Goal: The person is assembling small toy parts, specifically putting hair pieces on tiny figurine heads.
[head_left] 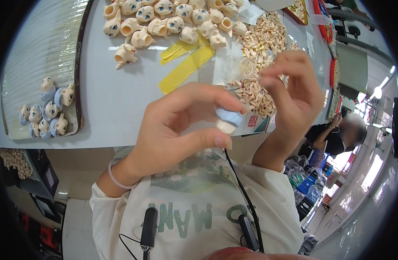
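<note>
My left hand (pixel 171 115) is closed round a small doll head (pixel 226 126) with a light-blue part on it, pinched between thumb and fingers above the table's near edge. To its right, my right hand (pixel 296 84) is raised over a pile of small cream pieces (pixel 262 52) with reddish marks. Its thumb and forefinger meet in a pinch, slightly blurred; whatever is between them is too small to tell. Several bare cream doll heads (pixel 158 26) with painted blue eyes lie at the far side of the table.
At the left, a tray (pixel 47 32) lined with ribbed wrap holds several heads with light-blue parts (pixel 51 108). Yellow tape strips (pixel 187 69) and a round clear dish (pixel 246 67) lie mid-table. Another person (pixel 337 134) is at the far right. A black cable (pixel 242 186) hangs over my shirt.
</note>
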